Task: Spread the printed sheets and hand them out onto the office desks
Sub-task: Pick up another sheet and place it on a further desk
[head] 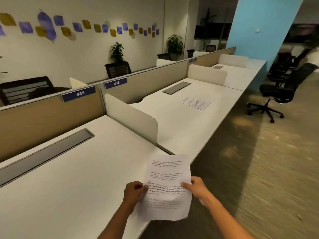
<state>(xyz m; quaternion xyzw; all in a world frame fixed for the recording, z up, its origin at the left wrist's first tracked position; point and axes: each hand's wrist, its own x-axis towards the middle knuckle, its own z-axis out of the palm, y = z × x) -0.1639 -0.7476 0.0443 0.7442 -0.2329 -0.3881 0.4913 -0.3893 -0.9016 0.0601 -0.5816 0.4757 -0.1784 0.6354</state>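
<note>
A stack of printed sheets point(168, 187) is held upright over the front edge of the near desk point(72, 178), long axis pointing away from the person. It is pinched at its left edge by the left hand point(135, 192) and at its right edge by the right hand point(196, 188). Spread sheets point(196, 102) already lie on the next desk point(172, 121), beyond the divider point(133, 118).

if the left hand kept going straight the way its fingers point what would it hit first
The left hand points right, pinching the printed sheets, so it would meet that paper at once. Past it, most likely the right hand gripping the opposite edge, though depth is hard to judge.
</note>
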